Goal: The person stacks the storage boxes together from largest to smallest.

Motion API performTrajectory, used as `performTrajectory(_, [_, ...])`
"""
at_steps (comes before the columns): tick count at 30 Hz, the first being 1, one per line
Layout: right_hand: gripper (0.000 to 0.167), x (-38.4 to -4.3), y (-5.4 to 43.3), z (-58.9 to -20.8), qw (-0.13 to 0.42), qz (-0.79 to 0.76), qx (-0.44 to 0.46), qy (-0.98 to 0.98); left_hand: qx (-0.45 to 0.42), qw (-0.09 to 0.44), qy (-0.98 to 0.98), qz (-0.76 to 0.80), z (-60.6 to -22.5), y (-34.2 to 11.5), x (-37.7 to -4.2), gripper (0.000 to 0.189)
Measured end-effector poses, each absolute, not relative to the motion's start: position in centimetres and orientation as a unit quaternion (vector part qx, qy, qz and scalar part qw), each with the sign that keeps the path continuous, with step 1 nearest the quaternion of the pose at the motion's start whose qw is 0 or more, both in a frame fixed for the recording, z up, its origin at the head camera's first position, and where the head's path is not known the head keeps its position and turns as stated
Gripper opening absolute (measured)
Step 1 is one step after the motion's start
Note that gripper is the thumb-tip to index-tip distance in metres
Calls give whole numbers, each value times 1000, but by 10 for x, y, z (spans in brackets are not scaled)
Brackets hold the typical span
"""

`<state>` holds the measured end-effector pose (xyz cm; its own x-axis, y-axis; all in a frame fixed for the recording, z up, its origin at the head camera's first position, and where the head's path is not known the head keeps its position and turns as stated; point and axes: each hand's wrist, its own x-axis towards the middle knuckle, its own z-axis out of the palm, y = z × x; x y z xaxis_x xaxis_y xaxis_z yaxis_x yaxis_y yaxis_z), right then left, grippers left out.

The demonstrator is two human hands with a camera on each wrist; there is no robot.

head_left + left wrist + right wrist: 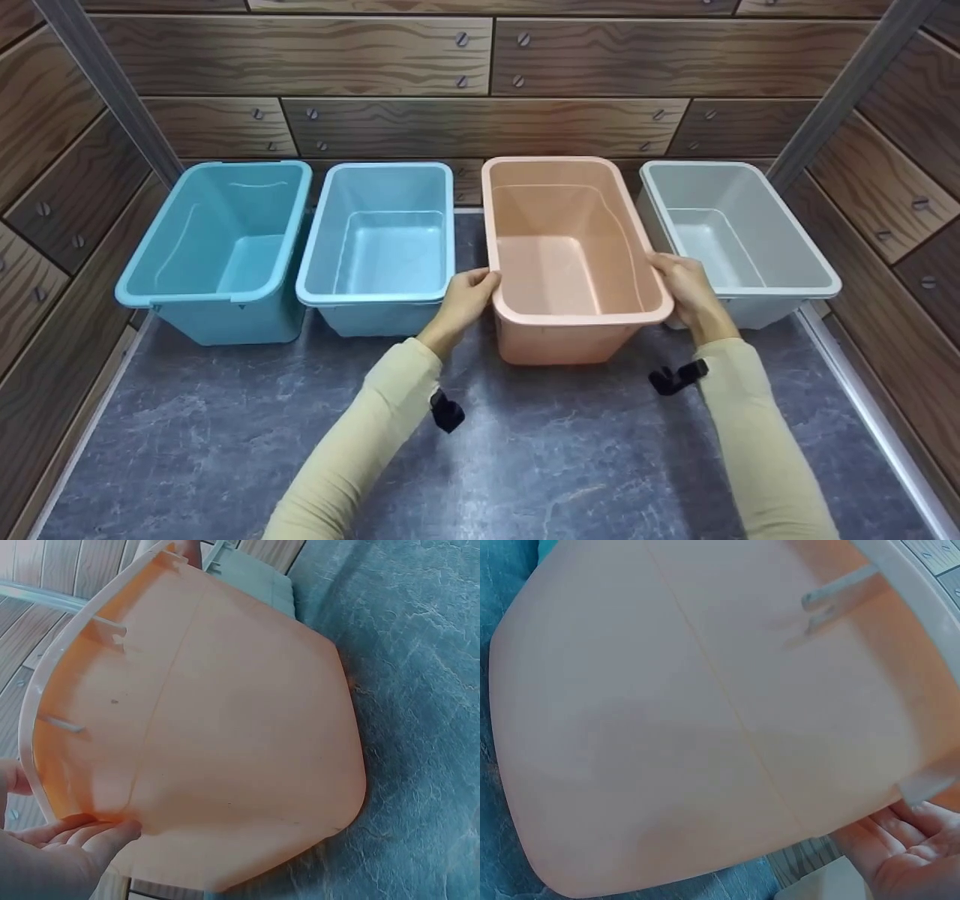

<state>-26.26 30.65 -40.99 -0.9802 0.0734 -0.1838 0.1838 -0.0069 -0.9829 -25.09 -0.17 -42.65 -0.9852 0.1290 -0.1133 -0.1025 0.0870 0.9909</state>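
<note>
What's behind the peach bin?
Behind the peach bin is a wood-patterned wall. The bin hides the wall's foot there and the dark marbled surface just in front of it, so anything lying there can't be seen.

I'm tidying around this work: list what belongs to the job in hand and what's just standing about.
Job in hand:
orange bin, held by the left fingers and right fingers

Seemingly just standing by:
teal bin
light blue bin
grey bin
</note>
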Motion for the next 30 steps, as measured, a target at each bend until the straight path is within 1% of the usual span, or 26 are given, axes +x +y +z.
performTrajectory(8, [21, -261, 304, -410, 38, -696, 92, 711, 5, 83, 728, 681, -427, -4, -249, 40])
performTrajectory(20, [28, -258, 299, -412, 54, -718, 82, 689, 10, 101, 709, 697, -430, -12, -243, 41])
performTrajectory(30, [21, -256, 296, -412, 68, -727, 69, 680, 8, 104, 695, 712, -429, -17, -238, 41])
